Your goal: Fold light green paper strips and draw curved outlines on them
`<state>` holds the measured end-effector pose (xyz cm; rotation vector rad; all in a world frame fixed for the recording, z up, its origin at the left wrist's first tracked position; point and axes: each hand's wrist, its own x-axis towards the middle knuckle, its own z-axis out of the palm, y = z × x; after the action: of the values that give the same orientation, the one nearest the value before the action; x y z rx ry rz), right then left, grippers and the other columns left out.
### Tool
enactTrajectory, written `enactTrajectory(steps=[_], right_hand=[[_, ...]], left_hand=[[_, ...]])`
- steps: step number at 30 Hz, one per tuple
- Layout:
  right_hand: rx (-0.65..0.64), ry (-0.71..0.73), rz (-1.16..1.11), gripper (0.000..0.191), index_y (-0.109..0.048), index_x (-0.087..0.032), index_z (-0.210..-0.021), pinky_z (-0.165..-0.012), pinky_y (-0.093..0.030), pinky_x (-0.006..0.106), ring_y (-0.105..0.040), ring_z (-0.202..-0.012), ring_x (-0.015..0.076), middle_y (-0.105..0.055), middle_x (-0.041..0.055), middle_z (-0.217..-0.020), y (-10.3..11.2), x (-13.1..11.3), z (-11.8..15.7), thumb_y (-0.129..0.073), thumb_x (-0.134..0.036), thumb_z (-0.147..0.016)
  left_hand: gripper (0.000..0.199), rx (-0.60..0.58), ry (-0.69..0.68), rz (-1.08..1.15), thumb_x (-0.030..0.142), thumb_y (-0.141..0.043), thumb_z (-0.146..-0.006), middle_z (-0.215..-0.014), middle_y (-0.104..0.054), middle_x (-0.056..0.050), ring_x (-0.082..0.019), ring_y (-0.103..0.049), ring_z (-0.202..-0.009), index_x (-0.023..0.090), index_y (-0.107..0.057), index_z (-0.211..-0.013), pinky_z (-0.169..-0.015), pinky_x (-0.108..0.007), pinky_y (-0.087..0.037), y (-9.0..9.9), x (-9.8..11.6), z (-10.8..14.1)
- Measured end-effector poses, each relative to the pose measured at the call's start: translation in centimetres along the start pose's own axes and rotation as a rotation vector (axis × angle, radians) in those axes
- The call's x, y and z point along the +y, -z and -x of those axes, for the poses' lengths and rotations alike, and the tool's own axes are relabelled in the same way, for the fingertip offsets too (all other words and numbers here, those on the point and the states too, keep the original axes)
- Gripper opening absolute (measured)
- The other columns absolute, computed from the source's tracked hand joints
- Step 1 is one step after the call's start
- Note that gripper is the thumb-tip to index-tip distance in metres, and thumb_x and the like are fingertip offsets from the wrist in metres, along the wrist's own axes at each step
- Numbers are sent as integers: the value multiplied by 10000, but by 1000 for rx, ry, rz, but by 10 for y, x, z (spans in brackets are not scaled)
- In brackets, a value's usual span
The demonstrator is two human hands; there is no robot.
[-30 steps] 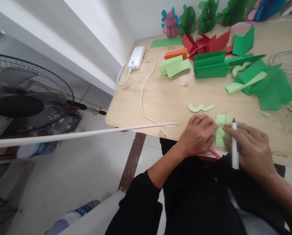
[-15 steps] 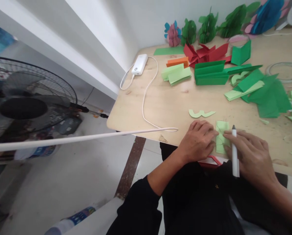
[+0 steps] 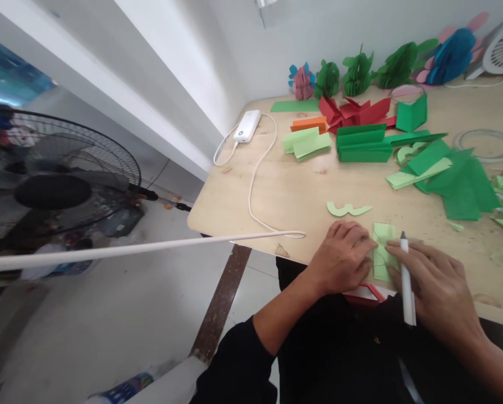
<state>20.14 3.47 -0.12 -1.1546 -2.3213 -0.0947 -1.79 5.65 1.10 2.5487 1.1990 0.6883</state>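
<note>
A small folded light green paper (image 3: 384, 231) with a drawn curved line lies near the table's front edge. My left hand (image 3: 342, 258) has its fingers curled, with thumb and fingertips gripping the paper's left side. At the right side, the fingertips of my right hand (image 3: 439, 280) touch the same paper. A white pen (image 3: 407, 286) with a dark tip is tucked in my right hand, pointing away from me. Just beyond my left hand lies a cut-out wavy light green paper strip (image 3: 348, 210).
Folded light green (image 3: 310, 145), dark green (image 3: 363, 147) and red papers (image 3: 356, 112) lie farther back. Honeycomb paper figures (image 3: 358, 73) line the wall. A power bank (image 3: 248, 125) trails a white cable (image 3: 254, 191) across the table's left side. A floor fan (image 3: 53, 191) stands left.
The view has tilted up slightly, so the table and hands appear lower. Both hands keep their places at the paper, and the pen stays in the right hand.
</note>
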Motion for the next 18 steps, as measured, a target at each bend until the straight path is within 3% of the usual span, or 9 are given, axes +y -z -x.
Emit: enactTrajectory(steps=[8, 18], right_hand=[[-12, -11, 23, 361, -606, -231, -1237, -924, -428, 413, -628, -1116, 252, -722, 93, -1148, -1, 0, 2, -568, -282, -883], [-13, 11, 14, 388, -595, -221, -1267, -932, -410, 410, -612, -1120, 257, -718, 103, -1151, -2, 3, 4, -563, -282, -885]], left_hand=[[300, 22, -5, 9, 247, -530, -888, -1171, -637, -96, -255, -509, -1212, 133, -670, -1128, -1143, -410, -354, -1, -1, 1], [341, 60, -49, -70, 300, -464, -957, -1369, -616, -72, -266, -469, -1309, 146, -647, -1200, -1159, -469, -336, -8, 4, 1]])
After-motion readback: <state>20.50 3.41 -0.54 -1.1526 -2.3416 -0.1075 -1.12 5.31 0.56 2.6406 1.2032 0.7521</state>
